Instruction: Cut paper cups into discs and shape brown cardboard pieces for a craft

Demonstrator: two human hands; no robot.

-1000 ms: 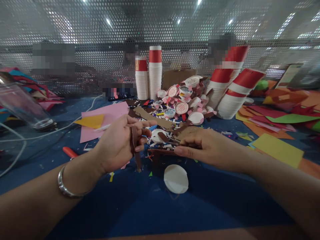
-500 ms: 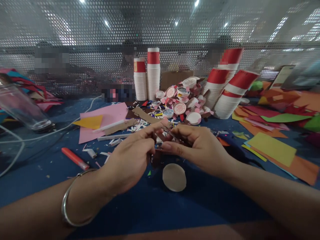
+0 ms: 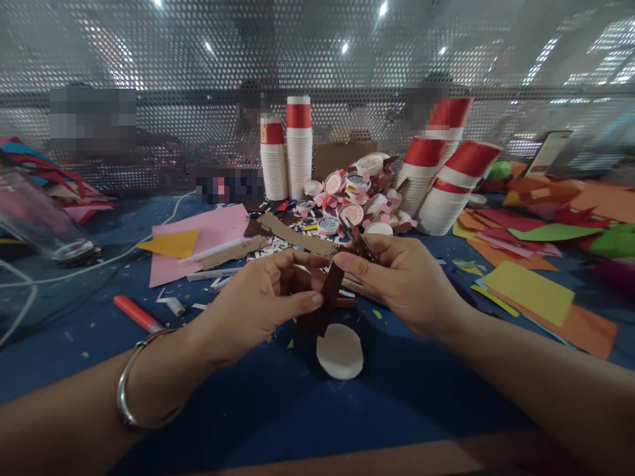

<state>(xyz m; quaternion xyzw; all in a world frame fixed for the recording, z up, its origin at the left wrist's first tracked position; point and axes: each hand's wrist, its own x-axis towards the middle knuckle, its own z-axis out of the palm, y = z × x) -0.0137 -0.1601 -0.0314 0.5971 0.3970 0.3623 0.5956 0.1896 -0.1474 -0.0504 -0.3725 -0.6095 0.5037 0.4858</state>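
Note:
My left hand (image 3: pixel 278 294) pinches a dark brown strip of paper (image 3: pixel 331 291) between thumb and fingers. My right hand (image 3: pixel 397 277) is closed around what look like small dark metal scissors (image 3: pixel 358 239), partly hidden by the fingers, and its thumb meets the top of the strip. Just below the hands, a pale cardboard disc (image 3: pixel 340 352) lies on the blue table, the strip's lower end close above it. Another dark brown piece (image 3: pixel 313 322) shows in shadow under my left hand.
Behind the hands is a heap of decorated discs (image 3: pixel 351 213) among paper scraps. Paper cup stacks (image 3: pixel 299 158) stand behind it, with leaning cups (image 3: pixel 446 198) to the right. Coloured paper (image 3: pixel 536 291) lies right; a red marker (image 3: pixel 136 313), pink sheet (image 3: pixel 218 231) and glass jar (image 3: pixel 44 211) left.
My hands have drawn slightly apart and the brown strip now hangs visibly between them. The metal tool in my right hand has tilted upward. The view has shifted a little.

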